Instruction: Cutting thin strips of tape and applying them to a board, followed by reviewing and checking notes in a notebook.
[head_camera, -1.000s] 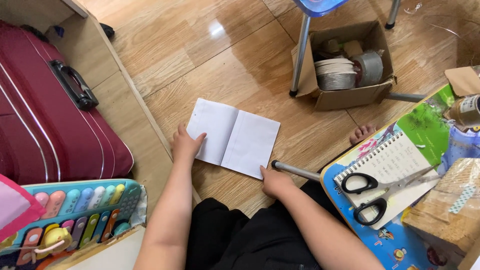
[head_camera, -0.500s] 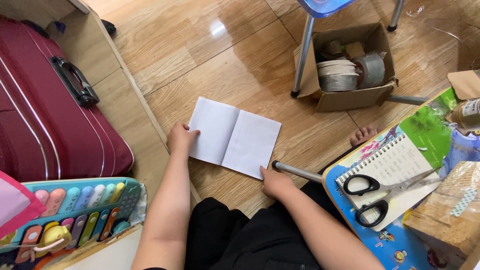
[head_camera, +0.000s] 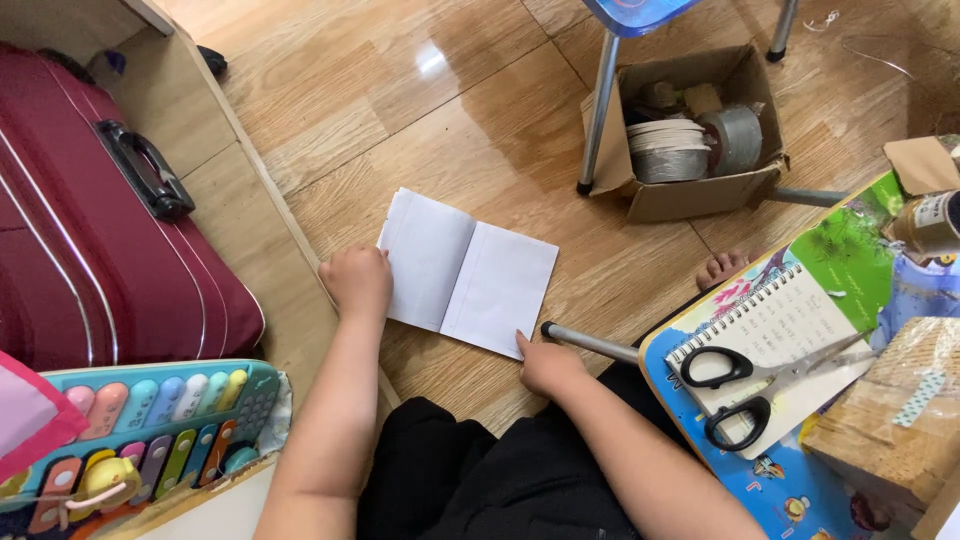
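White paper, creased down its middle, lies flat on the wooden floor in the head view, and we have both hands on it. Our left hand sits at the paper's left edge with its fingers curled in on the edge; whether they pinch the sheet or only press it we cannot tell. Our right hand rests at the near right corner, fingers bunched and touching the corner, beside a grey tube lying on the floor. Left of the paper stands a red suitcase on a low wooden ledge, and below it a toy xylophone with coloured bars. Beyond the paper a cardboard box holds rolls of tape, next to a chair leg. At the right a small colourful counter carries a spiral notebook with black-handled scissors lying across it, and a wooden block just beside them. A bare foot shows at the counter's far edge.
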